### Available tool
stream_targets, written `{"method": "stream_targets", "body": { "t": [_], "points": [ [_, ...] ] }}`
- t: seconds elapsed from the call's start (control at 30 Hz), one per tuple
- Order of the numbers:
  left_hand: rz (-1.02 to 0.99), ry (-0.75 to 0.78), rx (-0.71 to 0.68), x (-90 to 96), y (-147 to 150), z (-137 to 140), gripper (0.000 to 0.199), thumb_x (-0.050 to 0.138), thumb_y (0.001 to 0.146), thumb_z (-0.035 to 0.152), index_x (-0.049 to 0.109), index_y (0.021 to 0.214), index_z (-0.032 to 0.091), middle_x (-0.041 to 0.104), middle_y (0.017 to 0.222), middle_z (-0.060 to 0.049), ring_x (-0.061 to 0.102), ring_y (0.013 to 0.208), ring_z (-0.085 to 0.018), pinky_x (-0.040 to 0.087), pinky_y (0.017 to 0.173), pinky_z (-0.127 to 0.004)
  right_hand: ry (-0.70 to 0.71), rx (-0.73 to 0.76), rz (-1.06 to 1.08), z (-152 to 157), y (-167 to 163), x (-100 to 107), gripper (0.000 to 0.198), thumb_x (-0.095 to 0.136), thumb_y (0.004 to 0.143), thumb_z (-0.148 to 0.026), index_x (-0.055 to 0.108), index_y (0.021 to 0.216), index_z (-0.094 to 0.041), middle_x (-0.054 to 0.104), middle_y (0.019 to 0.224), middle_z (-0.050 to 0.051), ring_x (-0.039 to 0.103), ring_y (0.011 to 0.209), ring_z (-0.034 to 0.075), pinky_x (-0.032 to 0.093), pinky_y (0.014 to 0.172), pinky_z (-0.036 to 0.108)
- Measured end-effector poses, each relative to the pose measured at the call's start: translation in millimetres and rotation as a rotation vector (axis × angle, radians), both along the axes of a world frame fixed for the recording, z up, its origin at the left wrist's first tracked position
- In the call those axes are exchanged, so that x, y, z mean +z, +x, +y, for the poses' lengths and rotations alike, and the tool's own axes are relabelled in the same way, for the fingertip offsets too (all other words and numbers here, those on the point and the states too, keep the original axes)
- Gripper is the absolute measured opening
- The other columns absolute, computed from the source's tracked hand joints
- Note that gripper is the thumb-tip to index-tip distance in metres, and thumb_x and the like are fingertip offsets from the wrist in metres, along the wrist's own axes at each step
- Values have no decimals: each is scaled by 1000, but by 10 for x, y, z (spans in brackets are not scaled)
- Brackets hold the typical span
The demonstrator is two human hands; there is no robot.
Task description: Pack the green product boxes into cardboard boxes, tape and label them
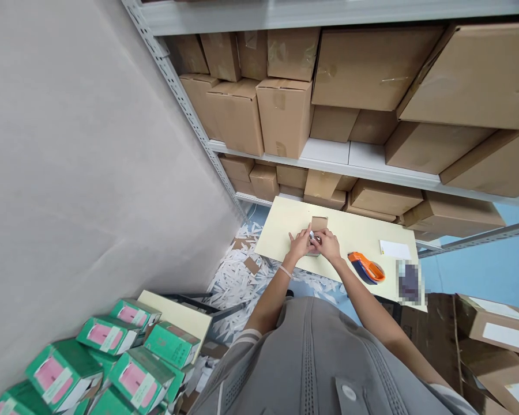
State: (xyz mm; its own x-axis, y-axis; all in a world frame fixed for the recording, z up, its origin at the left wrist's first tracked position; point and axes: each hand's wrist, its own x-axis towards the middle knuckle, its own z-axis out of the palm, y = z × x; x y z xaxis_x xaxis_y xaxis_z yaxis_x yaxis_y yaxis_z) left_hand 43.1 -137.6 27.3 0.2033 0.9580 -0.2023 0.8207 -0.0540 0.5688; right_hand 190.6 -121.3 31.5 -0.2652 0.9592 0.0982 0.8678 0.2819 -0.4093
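A small box [319, 223] with its brown cardboard flap raised sits on the pale table [281, 222], right under both hands. My left hand [301, 242] is closed against the left side of this box, its thumb sticking out to the left. From the right, my right hand [327, 244] bends its fingers over the box opening in a pinch. Between the fingertips shows a small white and dark item [313, 236], too small and too covered to name. Most of the box is hidden by the hands.
Right on the table lie an orange and blue tape dispenser [367, 268], a white label sheet [395, 249] and a blurred dark item [410, 282]. Shelves of cardboard boxes [284, 115] stand behind. Green boxes [173, 344] pile lower left; paper strips [231, 282] litter the floor.
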Motion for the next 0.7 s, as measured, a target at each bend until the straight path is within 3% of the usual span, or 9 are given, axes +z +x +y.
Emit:
{"method": "stream_targets", "body": {
  "t": [0.2, 0.33, 0.57, 0.7],
  "points": [
    [25, -26, 0, 45, 20, -22, 94, 60, 90, 40, -8, 155, 40, 43, 149, -8, 44, 136, -31, 12, 115, -71, 11, -130, 48, 22, -101, 13, 22, 55, 90, -33, 71, 87, -19, 61, 99, 8, 54, 97, 23, 35, 85, 36],
    [50, -39, -20, 92, 10, -46, 91, 58, 90, 42, -5, 156, 40, 42, 149, -7, 44, 136, -30, 11, 117, -68, 2, -234, 93, 16, -132, 30, 30, 49, 92, -36, 73, 88, -19, 58, 101, 10, 51, 101, 26, 36, 87, 38],
    [56, -60, -6, 128, 28, -91, 88, 57, 91, 42, -1, 156, 38, 42, 149, -6, 44, 136, -28, 7, 119, -66, -175, -426, 123, 95, -218, 64, 29, 55, 82, -39, 69, 68, -18, 55, 108, 13, 47, 106, 29, 39, 88, 39],
    [48, -56, 5, 138, 30, -101, 88, 58, 90, 41, 1, 157, 35, 43, 148, -7, 44, 136, -29, 7, 119, -66, -247, -434, 80, 166, -279, 75, 27, 57, 81, -40, 67, 67, -19, 55, 112, 14, 45, 111, 31, 41, 89, 42]
  ]
}}
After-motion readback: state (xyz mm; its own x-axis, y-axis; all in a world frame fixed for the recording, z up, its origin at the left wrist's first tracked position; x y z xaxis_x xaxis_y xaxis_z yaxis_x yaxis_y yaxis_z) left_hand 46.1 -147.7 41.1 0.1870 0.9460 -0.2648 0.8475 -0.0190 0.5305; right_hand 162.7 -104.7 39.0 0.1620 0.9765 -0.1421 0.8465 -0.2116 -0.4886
